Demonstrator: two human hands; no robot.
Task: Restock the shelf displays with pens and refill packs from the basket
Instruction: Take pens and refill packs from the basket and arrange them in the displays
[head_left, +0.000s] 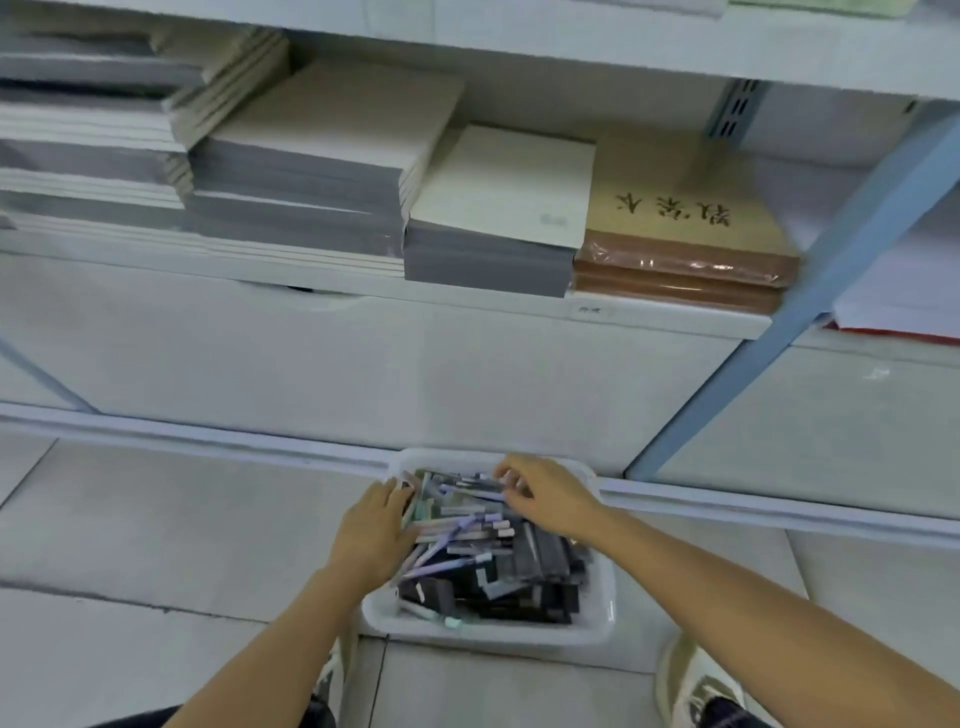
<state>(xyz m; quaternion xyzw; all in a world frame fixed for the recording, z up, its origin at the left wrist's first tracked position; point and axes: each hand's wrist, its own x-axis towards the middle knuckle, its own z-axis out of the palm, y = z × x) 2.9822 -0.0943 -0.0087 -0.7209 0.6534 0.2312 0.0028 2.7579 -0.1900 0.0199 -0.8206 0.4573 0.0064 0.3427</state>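
On floor at 6 o'clock | basket (597, 623) holds pens (457, 525) and refill packs (524, 577) | left hand (371, 530) flat on pens, basket's 9 o'clock | right hand (545, 493) apparently pinches pens at 12 o'clock | risk: loose pinch in tangled pile drops pens.

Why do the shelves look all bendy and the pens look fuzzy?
Head view: the wide-angle lens bows the shelf edge and slants the blue post. The whole frame is soft, so the pens in the basket smear together. The light is flat with faint shadows, and only the plastic-wrapped brown stack shows glare.
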